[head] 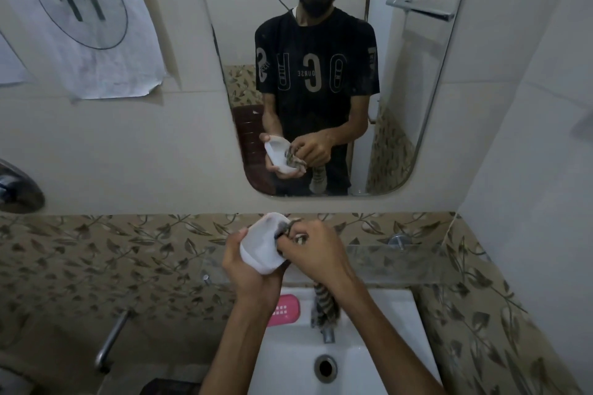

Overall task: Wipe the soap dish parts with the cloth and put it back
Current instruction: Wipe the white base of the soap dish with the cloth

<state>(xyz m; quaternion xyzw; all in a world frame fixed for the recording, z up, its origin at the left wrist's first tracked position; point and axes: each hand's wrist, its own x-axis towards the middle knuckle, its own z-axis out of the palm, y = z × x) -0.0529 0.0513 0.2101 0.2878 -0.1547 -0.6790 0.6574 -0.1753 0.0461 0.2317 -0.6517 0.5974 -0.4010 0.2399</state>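
Far to your left, a white paper sheet with a hand-drawn circle and the number 11 is stuck to the pale wall tile, and lower down a chrome pipe runs along the leaf-patterned brown tile band.

Your left hand is raised above the white ceramic washbasin, its fingers curled around the white oval plastic soap dish tray, gripping it from below and from the left side with the thumb on its near edge. The tray is held up in the air, tilted, in front of the tile band and just below the rounded wall mirror.

Beneath your left wrist, a pink plastic slotted soap dish insert lies on the basin's back ledge, partly hidden by your forearm.

Your right hand touches the tray's right edge, fingers closed tightly on a grey-and-white striped cloth. A bunched bit of the cloth is pressed against the tray's rim, while its long tail hangs down from your fist over the chrome tap. Below the tap sits the round metal drain.

The mirror reflects the same grip: tray in one hand, cloth in the other. To the right, a clear glass shelf spans the wall behind your hands.
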